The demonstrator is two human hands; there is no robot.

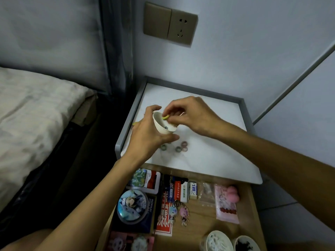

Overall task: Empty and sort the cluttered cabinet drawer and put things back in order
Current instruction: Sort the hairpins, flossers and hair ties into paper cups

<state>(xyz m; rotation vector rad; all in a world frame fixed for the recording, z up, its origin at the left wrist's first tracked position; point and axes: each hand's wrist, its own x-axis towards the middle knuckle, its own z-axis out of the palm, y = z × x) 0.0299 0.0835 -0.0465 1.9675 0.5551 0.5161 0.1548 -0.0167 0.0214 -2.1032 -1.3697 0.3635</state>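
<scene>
Bottom edge of frame: open drawer (254, 211), mostly restocked. Two small cups at lower right, one with pale contents (217, 240) and one with dark contents (245, 244). Up the left side are a round tin (132, 203) and flat packs. Mid-drawer holds keychains (179, 212) and an eraser (192, 190). The pink pouch (226, 205) is on the right. Items lie in rows, so this part looks sorted.

Centre of frame, above the white counter (208, 124):
- left hand (145, 134): fingers wrapped round a small white cup (163, 126), held tilted off the surface.
- right hand (188, 115): fingertips pinch a yellow-green band (165, 116) right at the cup's rim. A few bits are already in the cup; can't tell what.

Still loose on the counter just below the cup: three small rings (178, 149), greenish and pinkish, probably hair ties. A yellow sliver also pokes out behind the left hand at mid-left; can't identify it.

Judgement: late stage. Left to do: collect the loose rings into the cup, then set the cup in the drawer, likely next to the other two.
</scene>
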